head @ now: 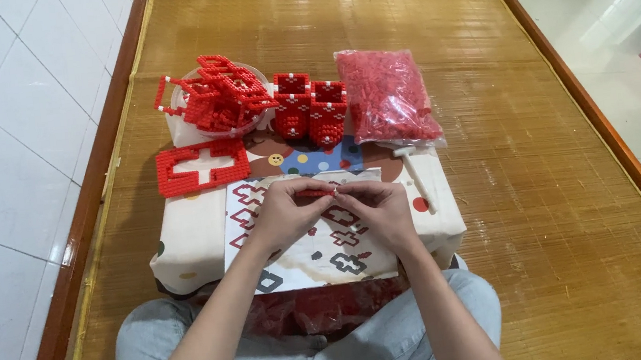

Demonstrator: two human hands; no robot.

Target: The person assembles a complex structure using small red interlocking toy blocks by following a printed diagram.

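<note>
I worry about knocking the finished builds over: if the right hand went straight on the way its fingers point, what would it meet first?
The right hand points left toward the left hand, so it would likely meet the small red piece pinched between them, then that hand, not the builds.

A low cloth-covered box (184, 246) sits on the woven bamboo mat (543, 180) just in front of the crossed legs, with a printed paper instruction sheet (320, 255) lying on its near middle. On the box's far left lies a flat red brick cross frame (202, 167), behind it a clear bowl heaped with red brick frames (215, 96). Right of these stand two red brick blocks (312, 112), then a clear plastic bag of red bricks (389, 96), with a small white hammer (415, 174) before the bag.
</note>
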